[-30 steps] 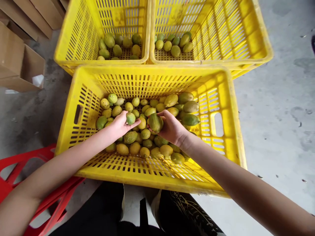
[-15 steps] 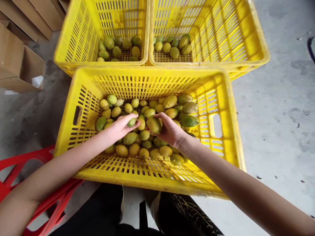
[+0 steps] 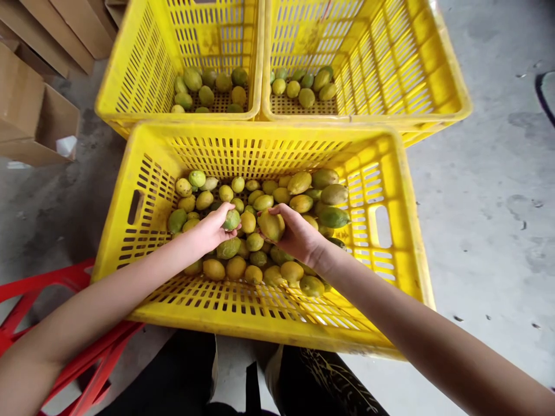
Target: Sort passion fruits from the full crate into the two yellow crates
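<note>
My left hand (image 3: 215, 226) is closed round a small green lemon (image 3: 232, 219), held above the pile. Just to its right, my right hand (image 3: 299, 234) grips a larger yellow-green lemon (image 3: 271, 225), thumb on top. Both hands are inside the near yellow crate (image 3: 260, 323), over several loose lemons (image 3: 236, 267) in yellow and green shades. A dark green lemon (image 3: 333, 217) lies to the right of my right hand. The fingers under both held lemons are partly hidden.
Two more yellow crates stand behind, the left one (image 3: 173, 115) and the right one (image 3: 368, 117), each with several lemons on its floor. Cardboard boxes (image 3: 21, 110) are at the far left. A red plastic stool (image 3: 47, 280) stands at the near left on the concrete floor (image 3: 485, 231).
My left hand has turned slightly, so more of the small green lemon shows. The right hand keeps its lemon, shifted a little left. The view has moved slightly.
</note>
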The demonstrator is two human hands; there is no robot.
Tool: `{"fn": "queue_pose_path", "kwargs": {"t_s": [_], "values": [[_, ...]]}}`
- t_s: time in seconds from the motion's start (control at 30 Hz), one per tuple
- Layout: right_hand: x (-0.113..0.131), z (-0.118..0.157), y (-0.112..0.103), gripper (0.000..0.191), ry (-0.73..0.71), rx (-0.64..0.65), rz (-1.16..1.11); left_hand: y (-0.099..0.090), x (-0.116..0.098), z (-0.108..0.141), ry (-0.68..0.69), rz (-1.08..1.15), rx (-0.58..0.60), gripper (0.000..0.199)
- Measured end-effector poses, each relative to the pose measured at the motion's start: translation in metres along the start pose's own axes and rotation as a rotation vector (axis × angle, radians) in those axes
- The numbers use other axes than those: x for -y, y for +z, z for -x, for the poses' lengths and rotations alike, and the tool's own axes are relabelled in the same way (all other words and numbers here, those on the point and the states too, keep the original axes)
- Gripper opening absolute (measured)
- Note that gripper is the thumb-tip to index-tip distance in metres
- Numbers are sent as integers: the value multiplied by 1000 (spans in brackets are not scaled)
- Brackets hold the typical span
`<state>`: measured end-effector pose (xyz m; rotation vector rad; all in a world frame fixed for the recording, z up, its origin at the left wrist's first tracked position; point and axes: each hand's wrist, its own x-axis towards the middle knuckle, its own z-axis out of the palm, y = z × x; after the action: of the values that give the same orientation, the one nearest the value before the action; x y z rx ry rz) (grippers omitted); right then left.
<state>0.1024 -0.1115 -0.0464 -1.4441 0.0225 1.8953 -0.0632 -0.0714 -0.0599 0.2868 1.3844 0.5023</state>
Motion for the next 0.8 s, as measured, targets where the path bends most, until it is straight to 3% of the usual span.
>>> {"fn": "queue_pose_path", "kwargs": {"t_s": [0.13,0.43,0.63,0.8], "values": [[2,3,2,16,68,7,-20,0,0,0,-32,1,8,20],[-4,-2,-2,5,-58,94,58,-3,9,-6,88,37,124,14],[-2,-3,-3,7,50,34,19,4,7,1,-39,-60,55,12],[-3,-2,-2,9,21,5,32,3,8,1,-63,-41,42,14]]}}
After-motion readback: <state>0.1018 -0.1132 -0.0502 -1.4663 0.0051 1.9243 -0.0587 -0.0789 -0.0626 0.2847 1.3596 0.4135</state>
